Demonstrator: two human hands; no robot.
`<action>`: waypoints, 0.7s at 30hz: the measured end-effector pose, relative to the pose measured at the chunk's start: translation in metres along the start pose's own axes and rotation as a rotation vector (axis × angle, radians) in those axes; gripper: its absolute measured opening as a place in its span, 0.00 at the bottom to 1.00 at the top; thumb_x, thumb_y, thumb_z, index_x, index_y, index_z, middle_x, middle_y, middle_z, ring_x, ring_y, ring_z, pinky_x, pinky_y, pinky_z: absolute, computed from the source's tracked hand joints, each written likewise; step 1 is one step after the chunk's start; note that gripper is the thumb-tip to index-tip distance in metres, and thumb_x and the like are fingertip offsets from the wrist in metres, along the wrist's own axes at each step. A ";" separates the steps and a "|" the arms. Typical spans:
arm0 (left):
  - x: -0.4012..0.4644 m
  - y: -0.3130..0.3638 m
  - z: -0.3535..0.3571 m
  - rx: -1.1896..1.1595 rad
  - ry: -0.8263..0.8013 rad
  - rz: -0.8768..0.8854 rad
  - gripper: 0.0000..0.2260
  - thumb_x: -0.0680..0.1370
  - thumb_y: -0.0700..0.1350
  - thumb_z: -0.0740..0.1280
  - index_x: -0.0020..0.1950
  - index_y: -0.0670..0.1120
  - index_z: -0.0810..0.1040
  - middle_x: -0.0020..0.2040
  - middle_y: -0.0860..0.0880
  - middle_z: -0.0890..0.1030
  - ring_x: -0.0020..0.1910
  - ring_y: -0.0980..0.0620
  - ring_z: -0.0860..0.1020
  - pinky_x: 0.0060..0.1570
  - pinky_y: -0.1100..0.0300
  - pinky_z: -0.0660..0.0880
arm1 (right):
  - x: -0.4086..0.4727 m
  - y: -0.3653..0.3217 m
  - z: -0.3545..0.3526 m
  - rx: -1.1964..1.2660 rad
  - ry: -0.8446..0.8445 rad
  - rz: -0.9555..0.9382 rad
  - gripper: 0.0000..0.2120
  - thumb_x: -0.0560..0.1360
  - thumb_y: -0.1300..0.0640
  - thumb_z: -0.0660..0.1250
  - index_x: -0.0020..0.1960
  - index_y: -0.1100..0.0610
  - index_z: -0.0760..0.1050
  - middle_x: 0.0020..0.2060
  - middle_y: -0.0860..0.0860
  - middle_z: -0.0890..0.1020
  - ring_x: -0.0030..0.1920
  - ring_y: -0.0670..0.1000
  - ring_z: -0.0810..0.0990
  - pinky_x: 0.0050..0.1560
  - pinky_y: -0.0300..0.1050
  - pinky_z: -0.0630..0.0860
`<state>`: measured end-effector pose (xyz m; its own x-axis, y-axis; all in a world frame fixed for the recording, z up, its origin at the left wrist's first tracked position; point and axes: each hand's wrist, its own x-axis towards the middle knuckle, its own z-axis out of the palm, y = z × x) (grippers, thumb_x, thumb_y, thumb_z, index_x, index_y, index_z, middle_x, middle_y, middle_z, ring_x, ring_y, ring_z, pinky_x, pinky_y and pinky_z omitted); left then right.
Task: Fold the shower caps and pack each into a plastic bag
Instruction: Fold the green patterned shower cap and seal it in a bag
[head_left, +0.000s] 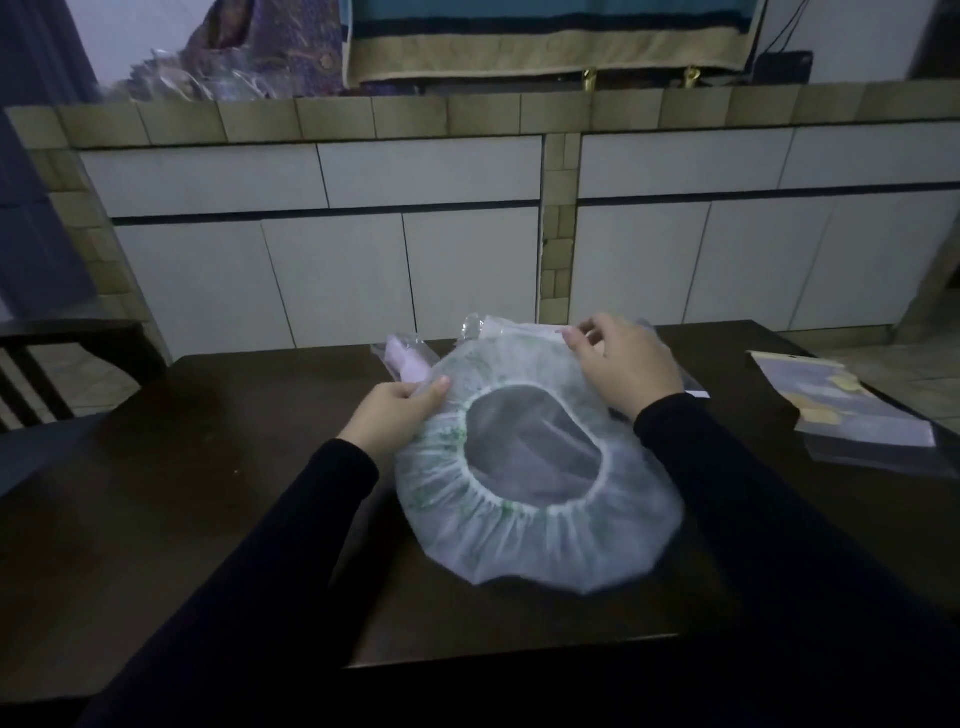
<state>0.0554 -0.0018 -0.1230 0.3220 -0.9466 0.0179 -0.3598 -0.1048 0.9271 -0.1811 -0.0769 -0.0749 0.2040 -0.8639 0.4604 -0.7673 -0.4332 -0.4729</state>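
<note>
The left hand (396, 415) grips the left edge of the shower cap (537, 525), thumb on top and fingers curled beneath the film. The right hand (626, 366) pinches the far edge of the same cap between thumb and fingers. The 2 hands sit apart, 1 at each side of the cap.

The cap lies between the hands with its elastic opening (535, 452) facing up, its near portion spread on the dark bench (208, 493). It is translucent white with faint green print.

Just beyond the left hand lies a packed plastic bag (408, 356) with pinkish contents. Further clear plastic (475, 326) shows beyond the cap's far edge. Well to the right of the right hand, a stack of flat bags (852, 410) rests at the bench edge.
</note>
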 end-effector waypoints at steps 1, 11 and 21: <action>-0.001 0.001 0.000 0.038 0.051 0.003 0.25 0.69 0.64 0.70 0.47 0.43 0.84 0.46 0.47 0.85 0.46 0.48 0.83 0.55 0.47 0.78 | -0.005 -0.001 -0.003 -0.015 0.036 -0.026 0.14 0.80 0.48 0.56 0.55 0.55 0.76 0.47 0.50 0.78 0.51 0.52 0.76 0.54 0.52 0.73; -0.070 0.015 0.060 1.020 0.057 0.325 0.40 0.70 0.75 0.51 0.76 0.55 0.55 0.77 0.48 0.59 0.74 0.47 0.58 0.70 0.42 0.54 | -0.070 0.014 0.024 -0.215 -0.321 -0.094 0.24 0.79 0.47 0.57 0.73 0.52 0.62 0.70 0.54 0.66 0.69 0.54 0.65 0.69 0.52 0.63; -0.094 0.065 0.037 1.027 -0.447 0.010 0.43 0.67 0.75 0.56 0.77 0.57 0.54 0.77 0.47 0.61 0.73 0.46 0.64 0.71 0.51 0.62 | -0.066 0.034 -0.002 -0.387 -0.729 -0.102 0.32 0.78 0.41 0.58 0.78 0.46 0.50 0.78 0.50 0.48 0.77 0.54 0.46 0.72 0.66 0.44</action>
<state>-0.0310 0.0688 -0.0780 0.0459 -0.9515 -0.3042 -0.9791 -0.1033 0.1754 -0.2217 -0.0343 -0.1194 0.5247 -0.8325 -0.1778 -0.8513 -0.5146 -0.1025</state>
